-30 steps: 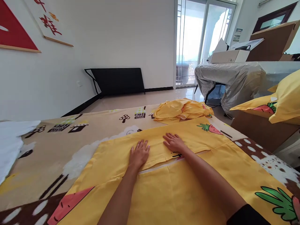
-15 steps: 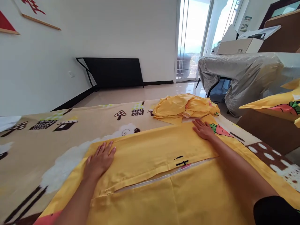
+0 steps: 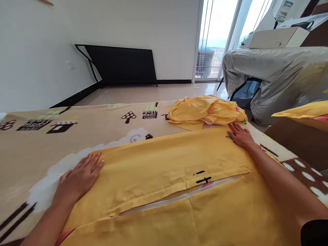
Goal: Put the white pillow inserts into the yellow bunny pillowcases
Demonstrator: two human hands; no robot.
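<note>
A yellow pillowcase-like fabric cover (image 3: 153, 160) lies spread in front of me, with a white zipper (image 3: 174, 197) running across it in a slightly gaping slit. My left hand (image 3: 80, 174) rests flat at its far left corner, fingers extended. At the far right corner my right hand (image 3: 241, 135) presses down flat, fingers stretched out, partly over a printed carrot. Just beyond that hand sits a crumpled heap of yellow fabric (image 3: 202, 111). Neither hand grips anything.
Underneath lies a beige patterned blanket (image 3: 107, 126). Yellow carrot-print cloth (image 3: 304, 111) hangs over a brown cardboard box (image 3: 297, 143) on the right. Behind stands a plastic-covered table (image 3: 271, 61) bearing a white box (image 3: 278, 38). A black folded panel (image 3: 123, 65) leans on the wall.
My left hand has slid left and my right hand right, both toward the cover's outer corners. The view has tilted down a little.
</note>
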